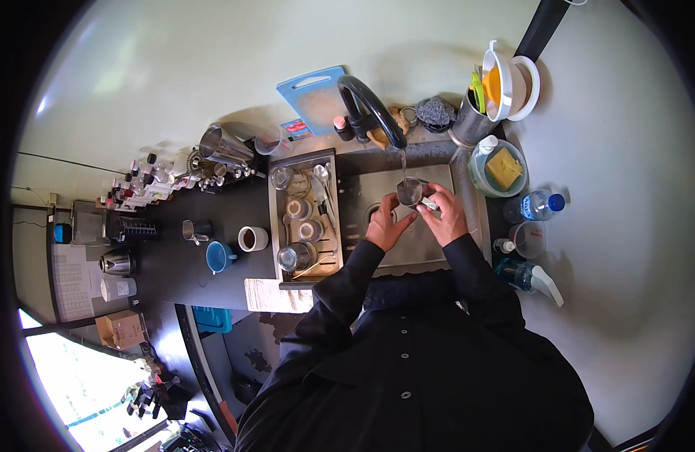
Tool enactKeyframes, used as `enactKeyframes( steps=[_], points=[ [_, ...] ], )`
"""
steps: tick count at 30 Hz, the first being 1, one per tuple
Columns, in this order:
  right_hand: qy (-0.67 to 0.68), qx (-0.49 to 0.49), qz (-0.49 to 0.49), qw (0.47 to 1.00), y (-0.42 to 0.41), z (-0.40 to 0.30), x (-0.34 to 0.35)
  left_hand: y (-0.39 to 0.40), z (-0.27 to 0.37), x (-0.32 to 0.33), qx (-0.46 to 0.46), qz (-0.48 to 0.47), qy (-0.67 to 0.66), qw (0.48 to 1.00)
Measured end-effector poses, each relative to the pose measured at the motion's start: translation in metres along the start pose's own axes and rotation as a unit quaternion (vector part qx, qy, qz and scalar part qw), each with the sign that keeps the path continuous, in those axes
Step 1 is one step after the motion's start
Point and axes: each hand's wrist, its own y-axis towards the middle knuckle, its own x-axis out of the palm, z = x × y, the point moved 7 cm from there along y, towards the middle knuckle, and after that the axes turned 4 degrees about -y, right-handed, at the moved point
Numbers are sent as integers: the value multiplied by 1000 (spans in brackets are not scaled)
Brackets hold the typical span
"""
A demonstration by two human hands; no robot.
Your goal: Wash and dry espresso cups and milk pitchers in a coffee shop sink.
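A small metal cup (409, 192) sits under a stream of water falling from the black faucet (375, 107), above the stainless steel sink (404, 248). My right hand (446, 214) grips the cup at its handle side, where a pale tag or handle piece (430, 203) shows between the fingers. From the other side my left hand (386, 226) holds the cup's wall with its fingertips, its thumb spread below. Behind the left fingers lies the sink drain (373, 213), partly hidden. Both hands are over the basin.
Left of the basin, a drying rack (273, 226) carries glass jars and cutlery. A white mug (253, 239), a blue mug (220, 257) and a metal pitcher (196, 230) stand on the dark counter. To the right are a sponge tub (480, 181), a plastic bottle (534, 206) and a spray bottle (519, 274).
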Motion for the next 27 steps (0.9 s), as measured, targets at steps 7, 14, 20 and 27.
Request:
enactKeyframes(
  steps=[7,14,20,27],
  points=[
    [128,198,-46,971,-7,41,8,-5,10,2,-9,30,-74,997],
    [303,312,-100,895,-22,55,57,-2,38,-38,12,59,157,986],
    [253,211,-111,938,-10,42,57,13,55,-47,72,93,183,976],
    [248,254,-42,934,-25,45,40,16,27,-17,10,35,-29,999]
  ],
)
